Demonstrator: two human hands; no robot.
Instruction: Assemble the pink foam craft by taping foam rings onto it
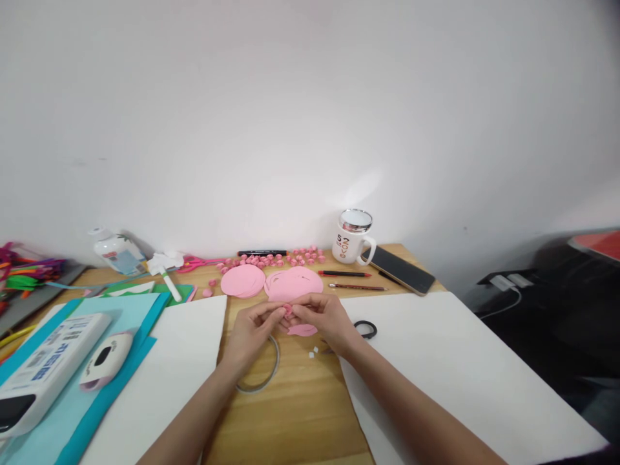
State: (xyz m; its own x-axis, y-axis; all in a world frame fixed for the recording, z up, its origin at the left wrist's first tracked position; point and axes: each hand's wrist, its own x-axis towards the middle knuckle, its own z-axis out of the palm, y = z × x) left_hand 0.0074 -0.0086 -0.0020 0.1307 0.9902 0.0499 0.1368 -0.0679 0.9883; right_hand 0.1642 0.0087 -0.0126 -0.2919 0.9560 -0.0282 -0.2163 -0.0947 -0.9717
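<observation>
Between the fingertips of both hands is a small rolled pink paper rose [288,310]. My left hand [254,326] pinches it from the left, and my right hand [325,316] pinches it from the right. Under them lies a pink paper piece [303,330], partly covered by the fingers. Beside my left wrist a roll of tape [275,368] rests flat on the wooden table. Scissors with a black handle [367,330] lie half hidden behind my right wrist. Two tiny white bits [314,352] sit on the wood nearby.
Pink paper circles [243,281] and several rolled pink pieces [261,261] lie toward the wall. A mug [349,239], a phone [402,270] and a pencil [357,287] stand or lie at back right. White sheets [436,349] flank the wood. A white bottle [119,250] lies back left.
</observation>
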